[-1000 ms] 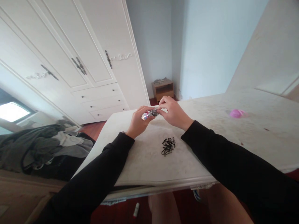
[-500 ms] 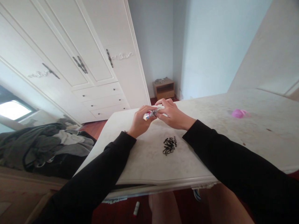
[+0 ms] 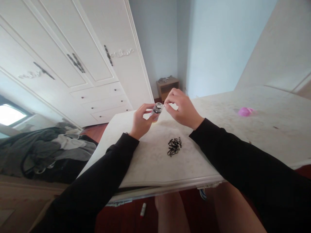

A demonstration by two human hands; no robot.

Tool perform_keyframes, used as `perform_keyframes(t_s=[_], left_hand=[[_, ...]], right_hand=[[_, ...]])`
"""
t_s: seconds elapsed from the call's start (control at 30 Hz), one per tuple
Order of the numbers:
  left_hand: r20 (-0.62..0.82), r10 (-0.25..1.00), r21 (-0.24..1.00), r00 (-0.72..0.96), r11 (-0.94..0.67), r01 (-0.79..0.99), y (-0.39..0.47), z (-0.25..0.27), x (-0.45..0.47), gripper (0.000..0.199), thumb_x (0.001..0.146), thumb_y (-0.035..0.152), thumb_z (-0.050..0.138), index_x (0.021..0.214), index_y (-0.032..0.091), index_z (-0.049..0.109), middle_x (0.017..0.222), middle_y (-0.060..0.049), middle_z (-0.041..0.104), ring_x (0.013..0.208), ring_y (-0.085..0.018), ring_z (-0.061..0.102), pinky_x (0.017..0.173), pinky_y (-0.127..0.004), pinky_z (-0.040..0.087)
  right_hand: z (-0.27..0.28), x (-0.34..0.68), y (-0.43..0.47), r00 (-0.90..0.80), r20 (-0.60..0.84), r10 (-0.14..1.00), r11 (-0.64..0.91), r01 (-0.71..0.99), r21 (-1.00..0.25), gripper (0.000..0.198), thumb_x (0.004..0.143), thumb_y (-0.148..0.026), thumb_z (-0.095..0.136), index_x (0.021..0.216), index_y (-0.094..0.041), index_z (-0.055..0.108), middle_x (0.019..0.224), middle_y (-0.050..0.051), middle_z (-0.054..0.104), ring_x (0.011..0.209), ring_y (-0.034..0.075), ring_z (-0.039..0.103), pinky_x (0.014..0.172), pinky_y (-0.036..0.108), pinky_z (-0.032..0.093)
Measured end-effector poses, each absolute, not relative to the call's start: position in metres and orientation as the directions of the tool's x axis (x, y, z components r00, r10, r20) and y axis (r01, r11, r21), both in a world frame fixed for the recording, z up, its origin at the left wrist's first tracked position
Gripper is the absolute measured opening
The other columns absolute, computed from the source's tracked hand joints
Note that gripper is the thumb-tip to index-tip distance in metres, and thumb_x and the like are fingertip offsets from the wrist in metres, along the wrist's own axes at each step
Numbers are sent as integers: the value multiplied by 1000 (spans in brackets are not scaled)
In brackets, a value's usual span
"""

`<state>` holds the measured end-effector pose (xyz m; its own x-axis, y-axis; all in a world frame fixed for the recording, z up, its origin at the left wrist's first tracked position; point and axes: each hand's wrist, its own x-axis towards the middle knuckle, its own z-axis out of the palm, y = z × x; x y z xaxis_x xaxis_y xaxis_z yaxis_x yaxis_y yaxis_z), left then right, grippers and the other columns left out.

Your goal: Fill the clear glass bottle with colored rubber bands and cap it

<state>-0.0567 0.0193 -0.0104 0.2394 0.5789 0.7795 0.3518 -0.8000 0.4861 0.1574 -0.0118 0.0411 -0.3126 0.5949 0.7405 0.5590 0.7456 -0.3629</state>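
My left hand (image 3: 143,121) is closed around a small clear bottle (image 3: 157,110) above the table. The bottle is tilted, its open mouth facing up and to the right, and something dark shows inside. My right hand (image 3: 181,106) is beside the mouth, thumb and forefinger pinched together; whatever they may hold is too small to make out. Nearer to me on the tabletop lies a loose heap of thin black elastic bands (image 3: 174,147), touched by neither hand.
The pale table (image 3: 145,168) carries a pink object (image 3: 246,112) at the far right. A white wardrobe (image 3: 97,38) stands behind to the left, near a heap of dark clothes (image 3: 41,149). A small wooden cabinet (image 3: 167,87) is in the corner. A white tube (image 3: 143,209) lies on the floor.
My right hand has come away from the bottle's neck, up and to the right. The bottle now stands more upright in my left hand, with its mouth visible. The view has shifted slightly.
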Motion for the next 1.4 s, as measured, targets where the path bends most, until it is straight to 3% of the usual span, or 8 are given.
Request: perform_keyframes(t_s=[0.07,0.13,0.2,0.3,0.43,0.8,1.2,1.4], left_hand=[[787,577,484,217,-796,363,22,-13,-58,32,84,18,76,115,22,72,110,-5,75,103,-19,70,87,-36,61],[788,580,486,205,-792,369,24,-15,-59,33,83,18,76,116,22,71,112,-5,75,103,-19,70,86,-36,61],[783,587,493,207,-788,370,25,-16,-59,33,83,18,75,115,22,71,112,-5,75,102,-19,70,85,-36,62],[770,598,502,222,-783,366,25,-16,-58,32,83,18,75,115,22,71,109,-5,75,101,-19,70,85,-36,62],[758,606,507,240,-780,366,22,-15,-55,31,84,19,74,115,22,71,109,-5,75,102,-20,70,85,-37,62],[752,610,512,249,-779,361,22,-16,-55,31,85,20,75,116,22,72,109,-6,75,102,-20,70,84,-35,62],[753,568,430,332,-807,405,22,-14,-56,28,86,18,77,114,22,73,109,-5,75,99,-18,69,87,-34,59],[743,520,345,421,-837,425,18,-12,-56,26,87,20,79,112,22,74,106,-6,75,98,-20,67,89,-37,56]], right_hand=[[46,170,-12,-419,600,682,714,560,-421,12,88,-19,60,79,-17,68,84,5,63,77,19,53,78,36,42],[46,185,-11,-673,302,675,724,525,-446,5,79,-21,70,81,-18,73,84,4,67,77,18,57,76,34,44],[39,198,-9,-794,57,606,703,500,-507,29,71,-24,81,99,-21,79,103,6,72,92,22,63,83,35,48],[26,206,-6,-844,-58,534,682,470,-560,56,63,-28,91,118,-25,78,124,7,71,115,28,62,103,41,47],[15,199,-8,-896,-2,444,720,358,-595,53,66,-24,91,118,-27,79,125,6,70,121,27,62,112,43,43],[11,183,-14,-904,87,418,765,299,-570,6,83,-15,77,79,-20,77,97,4,71,96,19,64,88,33,53],[23,187,-6,-592,392,704,660,341,-670,4,90,-17,59,86,-19,59,76,0,64,70,14,57,67,29,42],[22,185,-6,-387,600,700,714,372,-593,10,89,-24,67,82,-18,63,75,0,65,71,15,57,70,31,43]])
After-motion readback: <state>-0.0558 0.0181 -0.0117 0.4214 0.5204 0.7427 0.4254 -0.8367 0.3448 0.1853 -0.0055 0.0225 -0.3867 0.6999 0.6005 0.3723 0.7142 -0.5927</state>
